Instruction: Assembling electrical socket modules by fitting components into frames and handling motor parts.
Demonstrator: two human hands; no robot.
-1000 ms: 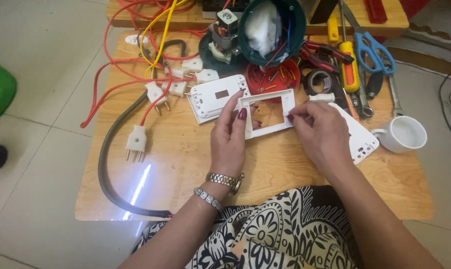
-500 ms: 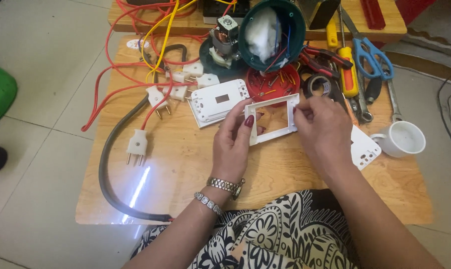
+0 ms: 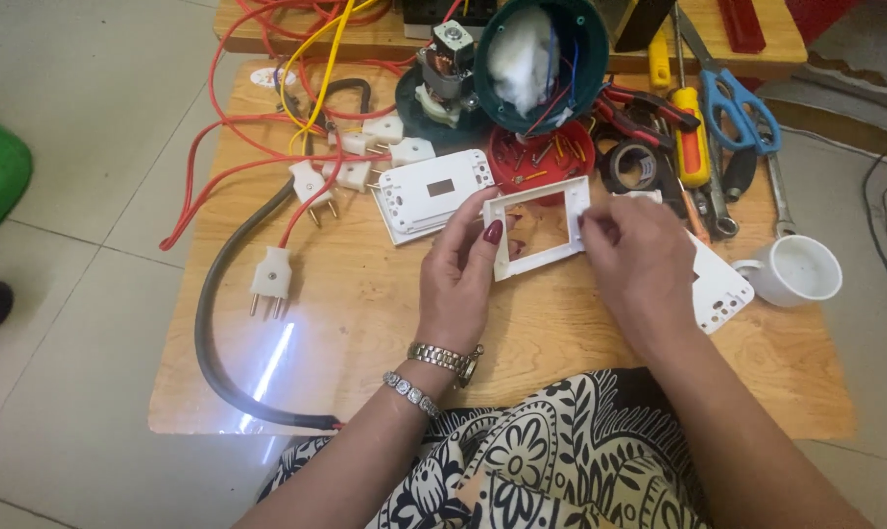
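Two hands on white frame: left hand fingers pinch left edge, right hand pinches right. Looks light, stiff, thin plastic; prob. best gripped by rims.

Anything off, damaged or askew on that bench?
Nothing looks broken. Both hands, left hand and right hand, hold an empty white frame above the wooden table. The green housing lies opened, motor and wires exposed. Red wires sprawl past the table's left edge.
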